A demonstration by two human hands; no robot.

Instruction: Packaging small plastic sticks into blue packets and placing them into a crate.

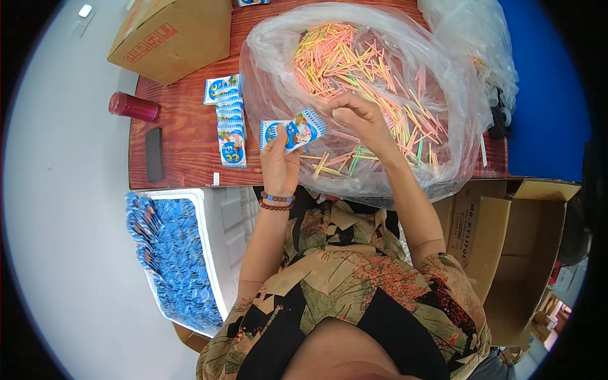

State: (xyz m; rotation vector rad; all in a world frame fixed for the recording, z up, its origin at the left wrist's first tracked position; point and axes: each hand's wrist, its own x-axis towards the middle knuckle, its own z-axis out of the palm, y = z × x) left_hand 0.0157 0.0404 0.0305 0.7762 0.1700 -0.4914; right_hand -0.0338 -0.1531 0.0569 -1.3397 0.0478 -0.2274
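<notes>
My left hand (278, 163) is closed on two small blue-and-white packets (306, 129), fanned out over the near left edge of a clear plastic bag (271, 60). Just right of the packets, my right hand (367, 121) is bent with thumb and forefinger close together. Whether something small sits in that pinch, I cannot make out. Thin pink, yellow and green sticks (326, 58) lie loose in the opened bag, under and beyond my right hand. Left of my left hand, an overlapping row of similar packets (232, 136) rests on the reddish wooden table (190, 140).
A cardboard box (183, 44) stands at the far left. Near it are a dark red cylinder (134, 107) and a black phone-like slab (154, 154). A white foam box (212, 253) full of blue packets sits lower left; an open carton (525, 253) is lower right.
</notes>
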